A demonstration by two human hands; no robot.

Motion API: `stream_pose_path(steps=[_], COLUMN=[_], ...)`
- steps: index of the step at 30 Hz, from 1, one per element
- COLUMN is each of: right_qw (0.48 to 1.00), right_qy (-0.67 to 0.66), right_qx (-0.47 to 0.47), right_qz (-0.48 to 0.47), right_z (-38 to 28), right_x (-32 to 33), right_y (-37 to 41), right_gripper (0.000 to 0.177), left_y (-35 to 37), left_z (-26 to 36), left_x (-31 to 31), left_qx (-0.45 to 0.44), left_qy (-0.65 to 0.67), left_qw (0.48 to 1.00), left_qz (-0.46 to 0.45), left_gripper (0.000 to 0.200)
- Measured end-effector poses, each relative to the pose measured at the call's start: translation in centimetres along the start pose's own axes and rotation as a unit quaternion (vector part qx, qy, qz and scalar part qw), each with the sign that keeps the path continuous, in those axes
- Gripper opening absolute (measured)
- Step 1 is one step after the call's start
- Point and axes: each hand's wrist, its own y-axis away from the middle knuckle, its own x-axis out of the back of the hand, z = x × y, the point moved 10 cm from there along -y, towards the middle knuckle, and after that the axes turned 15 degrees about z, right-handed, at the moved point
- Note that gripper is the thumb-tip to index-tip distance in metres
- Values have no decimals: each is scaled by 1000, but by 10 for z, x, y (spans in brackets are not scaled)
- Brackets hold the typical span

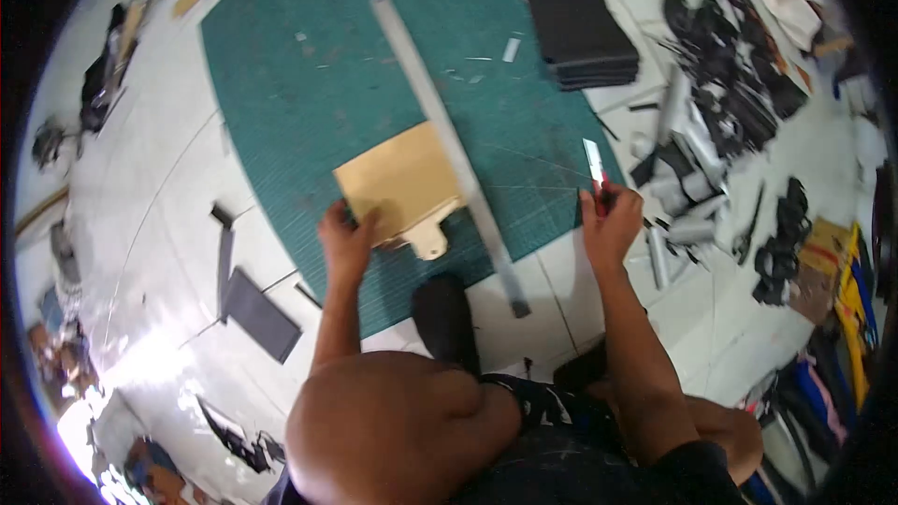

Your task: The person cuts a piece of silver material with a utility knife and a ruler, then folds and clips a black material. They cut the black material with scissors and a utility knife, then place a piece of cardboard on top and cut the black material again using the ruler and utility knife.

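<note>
A long grey metal ruler (pixel 449 145) lies on the green cutting mat (pixel 309 84). It runs from far left to near right. A brown cardboard piece (pixel 398 182) sits just left of it, touching it. The left hand (pixel 346 243) rests on the card's near left edge; I cannot tell if the fingers pinch it or only press. The right hand (pixel 610 224) is closed tight around a cutter knife (pixel 595 168), held right of the ruler, with the blade pointing far.

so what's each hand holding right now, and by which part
The right hand holds a knife by the lower end of its handle, blade pointing away. The left hand holds the brown card by its near left edge.
</note>
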Motion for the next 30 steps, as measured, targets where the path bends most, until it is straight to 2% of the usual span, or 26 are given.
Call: stream_pose_path(steps=[2, 4, 5, 6, 7, 8, 9, 10, 12, 15, 18, 19, 21, 22, 23, 24, 25, 27, 30], right_qw=[996, 984, 974, 971, 966, 960, 961, 960, 961, 943, 969, 974, 990, 994, 990, 965, 911, 771, 680], right_qy=[-70, -88, -101, -106, -110, -110, -92, -98, -101, -106, -50, -83, -60, -50, -81, -99, -118, -173, -255], right_qx=[27, 102, 142, 124, 105, 87, 69, 65, 55, -70, -36, -28, 23, 49, 58, -32, -121, -291, -418], right_qz=[-53, -113, -145, -177, -210, -241, -250, -252, -250, -308, -240, -210, -127, -86, -96, -240, -376, -539, -545], right_z=[-38, -97, -127, -140, -149, -156, -154, -152, -140, -108, -76, -78, -86, -93, -96, -95, -102, -108, -139], right_x=[-13, -19, -24, -31, -38, -46, -49, -52, -57, -63, -61, -53, -35, -26, -28, -44, -57, -75, -70], right_y=[8, 24, 35, 45, 56, 66, 71, 74, 74, 65, 39, 28, 12, 9, 17, 36, 65, 131, 169], right_gripper=[47, 51, 53, 54, 56, 58, 59, 57, 52, 46, 41, 41, 43, 44, 49, 51, 53, 56, 49], left_y=[0, -4, 3, 9, 8, 11, 7, 10, 7, 18, 24, 25, 25, 25, 29, 34, 40, 53, 67], left_z=[-10, -6, 17, 34, 13, 30, 9, 17, 22, 21, 44, 41, 37, 38, 37, 37, 38, 37, 31], left_x=[-4, -14, -1, 7, 1, 8, -8, -1, -14, -31, -17, -17, -21, -20, -18, -17, -17, -14, -7], left_qx=[17, -5, 50, 77, 89, 98, 114, 134, 135, 216, 207, 191, 153, 164, 176, 189, 212, 257, 288], left_qy=[5, 62, 49, 44, 36, 13, 40, 29, 125, 257, 250, 245, 236, 251, 263, 274, 301, 350, 425], left_qw=[1000, 997, 997, 995, 995, 995, 991, 990, 976, 914, 911, 916, 925, 921, 917, 912, 900, 872, 842], left_qz=[6, -38, -34, -36, -27, -30, -62, -40, -114, -226, -256, -255, -254, -249, -244, -238, -235, -225, -168], left_gripper=[57, 43, 44, 46, 54, 64, 65, 59, 54, 51, 44, 44, 43, 43, 44, 45, 45, 45, 43])
